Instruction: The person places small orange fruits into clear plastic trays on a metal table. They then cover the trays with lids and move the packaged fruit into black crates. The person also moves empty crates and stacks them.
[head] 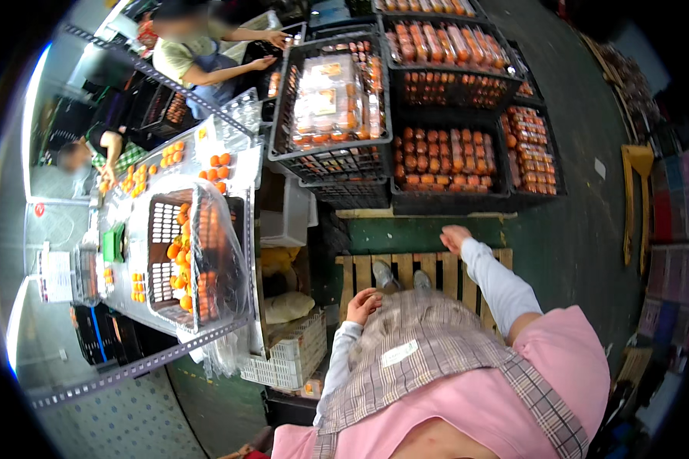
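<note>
My left hand (363, 307) hangs in front of the plaid apron (419, 327), its fingers loosely bent and nothing seen in it. Farther forward and to the right, my right hand (453, 238) is above the slatted wooden pallet (402, 269) where my feet stand. Its fingers are curled, and their inner side is hidden. Ahead is a black plastic crate (333, 152) packed with clear clamshell boxes (327, 100) of orange-red fruit. Beside it, a lower crate (448, 198) holds rows of similar packs.
On the left, a metal worktable (123, 212) carries a plastic-lined crate (169, 246) of loose orange fruit and a green object (113, 242). Two people (195, 63) work beyond it. A white basket (287, 358) sits beneath. At right lies a yellow pallet jack (637, 172).
</note>
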A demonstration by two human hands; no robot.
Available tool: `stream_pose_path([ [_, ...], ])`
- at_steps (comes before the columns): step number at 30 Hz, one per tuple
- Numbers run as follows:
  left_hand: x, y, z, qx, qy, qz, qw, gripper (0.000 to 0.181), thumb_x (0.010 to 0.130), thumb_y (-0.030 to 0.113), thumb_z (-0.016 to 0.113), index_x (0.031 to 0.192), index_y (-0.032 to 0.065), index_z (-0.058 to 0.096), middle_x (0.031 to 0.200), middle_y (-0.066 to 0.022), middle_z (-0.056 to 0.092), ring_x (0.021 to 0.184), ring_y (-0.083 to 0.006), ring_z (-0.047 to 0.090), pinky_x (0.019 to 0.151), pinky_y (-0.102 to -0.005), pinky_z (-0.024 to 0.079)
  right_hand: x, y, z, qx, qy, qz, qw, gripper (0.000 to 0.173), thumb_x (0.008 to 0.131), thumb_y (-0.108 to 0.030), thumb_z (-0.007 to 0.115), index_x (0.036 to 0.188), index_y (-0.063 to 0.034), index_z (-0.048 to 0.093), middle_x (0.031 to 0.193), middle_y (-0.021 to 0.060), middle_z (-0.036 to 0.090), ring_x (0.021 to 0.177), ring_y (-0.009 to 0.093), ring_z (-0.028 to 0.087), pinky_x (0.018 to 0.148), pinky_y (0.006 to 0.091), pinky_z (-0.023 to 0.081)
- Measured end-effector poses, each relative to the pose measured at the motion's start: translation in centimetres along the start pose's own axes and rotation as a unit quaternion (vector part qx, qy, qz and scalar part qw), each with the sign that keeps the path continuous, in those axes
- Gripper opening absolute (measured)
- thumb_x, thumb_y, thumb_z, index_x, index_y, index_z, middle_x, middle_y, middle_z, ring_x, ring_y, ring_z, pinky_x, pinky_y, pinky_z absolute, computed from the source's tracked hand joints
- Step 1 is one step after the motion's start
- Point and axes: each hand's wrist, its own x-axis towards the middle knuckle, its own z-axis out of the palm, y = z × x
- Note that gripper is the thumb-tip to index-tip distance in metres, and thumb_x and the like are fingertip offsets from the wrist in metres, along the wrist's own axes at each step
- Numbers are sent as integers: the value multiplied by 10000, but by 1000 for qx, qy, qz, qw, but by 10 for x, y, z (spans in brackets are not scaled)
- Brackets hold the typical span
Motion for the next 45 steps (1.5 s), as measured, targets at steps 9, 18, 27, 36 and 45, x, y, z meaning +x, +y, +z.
stream_pose_path([
  [9, 120, 36, -89, -253, 61, -93, 961, 70, 911, 95, 576, 924, 131, 635, 774, -121, 659, 473, -213, 520, 361, -292, 349, -90, -3, 92, -39, -4, -16, 999, 256, 878, -181, 665, 1105, -66, 636, 848, 69, 688, 660, 125, 635, 512, 264, 476],
  [18, 180, 268, -2, -275, 17, 127, 953, 491, 918, 369, 602, 1312, 92, 507, 1296, -136, 570, 1155, -286, 566, 1012, -406, 458, -82, 50, -19, 34, 205, 117, 971, 205, 929, -287, 555, 949, -105, 647, 786, 21, 675, 571, 98, 568, 446, 261, 442],
  [27, 258, 362, 99, -273, 88, 3, 958, 248, 850, 318, 656, 897, 105, 538, 755, -32, 503, 708, -195, 522, 712, -368, 492, -73, 66, -64, 26, 107, 35, 993, 129, 924, -182, 581, 953, -77, 648, 772, 43, 671, 598, 115, 607, 471, 274, 459],
  [36, 273, 393, 97, -114, 95, -43, 988, 172, 898, 294, 599, 925, 124, 582, 953, -87, 603, 871, -331, 539, 701, -553, 443, -74, 178, -176, 42, 267, 68, 960, 106, 852, -114, 595, 793, -35, 635, 674, 101, 621, 513, 210, 550, 435, 377, 409],
  [45, 224, 358, 115, -348, 100, 6, 932, 180, 883, 177, 580, 1018, 113, 480, 959, -92, 526, 822, -236, 480, 730, -466, 457, -130, 215, -180, 65, 216, 181, 957, 120, 808, -89, 576, 701, -35, 577, 598, 84, 547, 409, 190, 450, 361, 362, 317],
])
